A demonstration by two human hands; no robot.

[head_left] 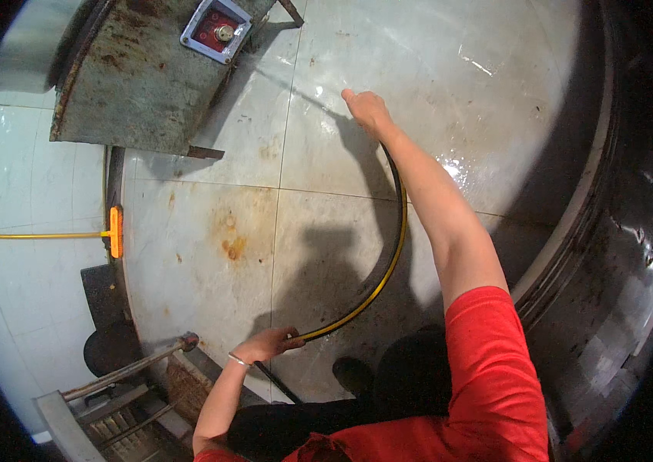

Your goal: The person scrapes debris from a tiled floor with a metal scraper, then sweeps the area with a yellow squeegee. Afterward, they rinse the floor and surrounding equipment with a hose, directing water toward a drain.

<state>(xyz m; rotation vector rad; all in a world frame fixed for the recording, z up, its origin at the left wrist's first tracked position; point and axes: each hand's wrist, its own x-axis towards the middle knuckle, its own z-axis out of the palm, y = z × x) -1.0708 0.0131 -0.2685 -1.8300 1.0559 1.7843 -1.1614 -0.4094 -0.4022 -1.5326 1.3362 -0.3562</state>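
A black hose with a yellow stripe (pixel 387 277) bends in a wide arc above the wet tiled floor (pixel 326 248). My right hand (pixel 368 110) is closed around one end of it, arm stretched forward, and a thin streak like water runs from near the thumb towards the metal cabinet. Lower down, my left hand (pixel 268 345), with a bangle at the wrist, holds the hose's other stretch between thumb and fingers. From there the hose passes down behind the wrist towards my legs. The nozzle or hose mouth is hidden by my right hand.
A stained metal cabinet (pixel 135 75) with a red, pale-framed switch box (pixel 216 30) stands at upper left. An orange brush with a yellow pole (pixel 116 232) leans by the tiled wall. A metal rack (pixel 124 372) is at lower left; a long dark metal edge (pixel 569 213) curves along the right.
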